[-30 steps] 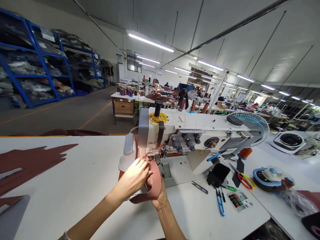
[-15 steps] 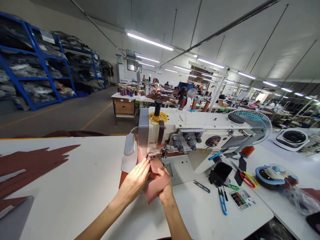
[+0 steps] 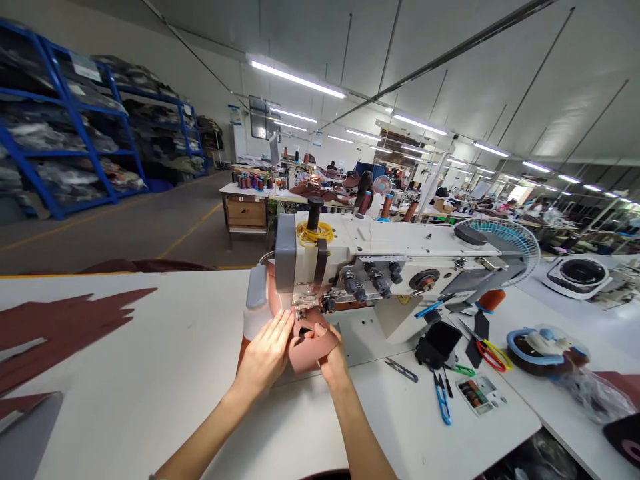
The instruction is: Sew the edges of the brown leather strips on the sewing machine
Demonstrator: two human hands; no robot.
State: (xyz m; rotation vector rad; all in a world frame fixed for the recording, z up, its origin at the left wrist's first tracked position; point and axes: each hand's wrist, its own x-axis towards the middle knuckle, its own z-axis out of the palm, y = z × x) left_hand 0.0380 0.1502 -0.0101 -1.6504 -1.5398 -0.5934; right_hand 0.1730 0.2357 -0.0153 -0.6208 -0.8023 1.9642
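A reddish-brown piece of leather-like material point(image 3: 311, 352) lies under the presser foot point(image 3: 301, 312) of a white sewing machine point(image 3: 383, 237), its near end curled up in a loop. My left hand point(image 3: 266, 352) rests flat on the material left of the needle area, fingers stretched out and close together. On the right, my right hand point(image 3: 334, 360) grips the curled part, with thumb and fingers around its edge. The needle tip and the stitching line are too small to make out.
Brown cut pieces point(image 3: 65, 333) lie on the table's left. Right of the machine are thread snips point(image 3: 401, 370), blue snips point(image 3: 442, 399), a black box point(image 3: 440, 343), red-and-yellow-handled scissors point(image 3: 493, 353) and a bobbin tray point(image 3: 479, 395). Blue shelves point(image 3: 75, 127) stand behind.
The loose end of the material, which hung down toward me, is now curled round into a loop. My right hand has turned with it, and my left hand has slid slightly left.
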